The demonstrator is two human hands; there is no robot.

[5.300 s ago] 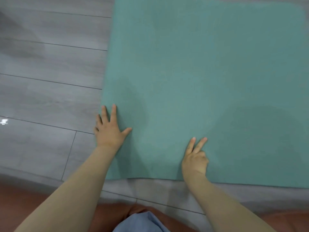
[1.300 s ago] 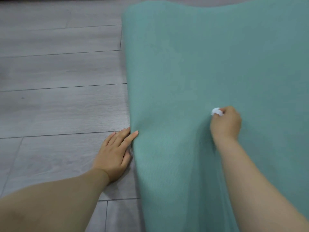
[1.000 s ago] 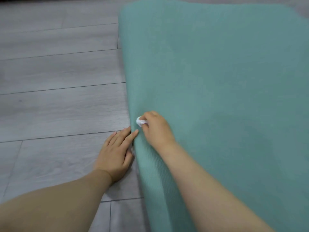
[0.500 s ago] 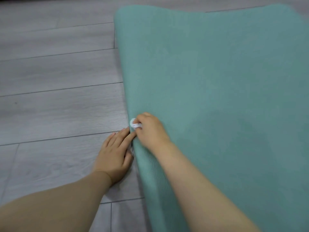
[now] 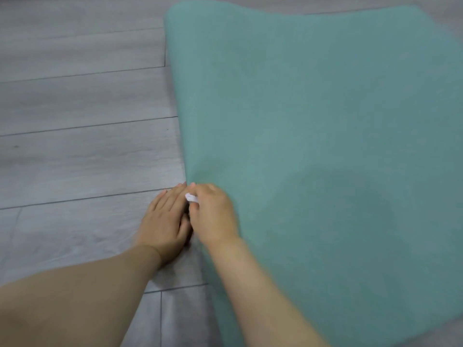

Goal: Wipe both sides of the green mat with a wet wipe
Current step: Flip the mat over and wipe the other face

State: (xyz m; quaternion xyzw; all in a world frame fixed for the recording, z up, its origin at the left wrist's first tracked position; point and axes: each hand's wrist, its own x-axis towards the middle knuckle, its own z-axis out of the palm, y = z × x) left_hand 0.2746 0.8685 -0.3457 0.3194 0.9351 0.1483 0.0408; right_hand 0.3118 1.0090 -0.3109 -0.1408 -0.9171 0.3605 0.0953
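Right hand (image 5: 214, 216), fingers curled round a small bunched white wet wipe (image 5: 191, 198), pressed against the left long edge of the wide green soft-surfaced mat (image 5: 313, 136); only a little tuft of the wipe visible at the knuckles. Left hand (image 5: 165, 219) just beside it, fingers straight and close together, palm down on the grey wood-look plank floor (image 5: 82, 136), fingertips touching the mat's edge and the right hand, seemingly as a brace. Both bare forearms in from the bottom of the single head view, which looks down and forward. Mat spread over the right and centre of that view, left edge running away from the hands toward a rounded far corner, near part draped toward the viewer, apparently lifted or bowed rather than flat, though hard to tell for sure. Faint darker patches on the surface right of the hands, possibly damp streaks or shadow; cannot tell which. Judged progress: wiping under way on the upward face, at its left border. Not possible to say whether this is the first or second face. Likely left: the rest of this face, perhaps the other.
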